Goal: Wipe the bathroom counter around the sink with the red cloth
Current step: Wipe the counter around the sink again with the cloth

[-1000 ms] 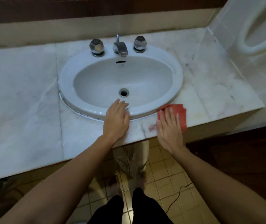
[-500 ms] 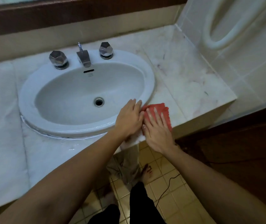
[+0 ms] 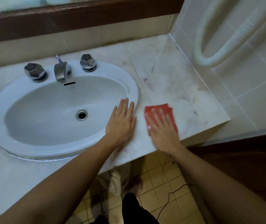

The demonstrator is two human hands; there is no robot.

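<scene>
The red cloth (image 3: 169, 109) lies flat on the white marble counter (image 3: 169, 81), just right of the oval white sink (image 3: 4, 101). My right hand (image 3: 163, 130) presses it down with straight, spread fingers and covers its near half. My left hand (image 3: 122, 122) rests flat on the sink's right rim, fingers straight and close together, a short gap away from the cloth. Both hands are a little blurred.
A chrome faucet (image 3: 61, 73) with two faceted knobs (image 3: 34, 71) (image 3: 87, 62) stands at the sink's back. A tiled wall with a white ribbed hose (image 3: 210, 60) bounds the counter's right end. The counter's front edge runs below my hands; tiled floor and a thin cable (image 3: 172, 193) lie beneath.
My right hand has slid the cloth away from the sink rim, further onto the counter's right part. My left hand has moved up along the rim. The view has shifted.
</scene>
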